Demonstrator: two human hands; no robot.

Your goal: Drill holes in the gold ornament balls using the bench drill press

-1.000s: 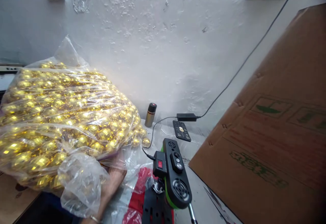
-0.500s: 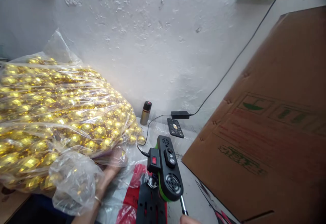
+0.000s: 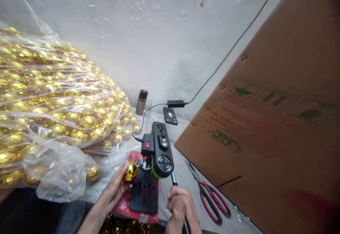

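Note:
A gold mirrored ball is held in the fingers of my left hand, beside the black and green machine. My right hand is wrapped round a metal rod with a dark handle that reaches up to the machine's lower end. Below the machine lies its black slotted base plate, on red plastic wrap. A small black box with a red switch is attached at the machine's left side.
A large clear bag of gold balls fills the left. Red-handled scissors lie right of my right hand, by a big cardboard box. Behind stand a small canister, a phone and a black adapter with its cable.
My left hand has come out from the bag's edge to beside the machine, now with a gold ball. The view has shifted down and right, showing more of my right hand and the scissors.

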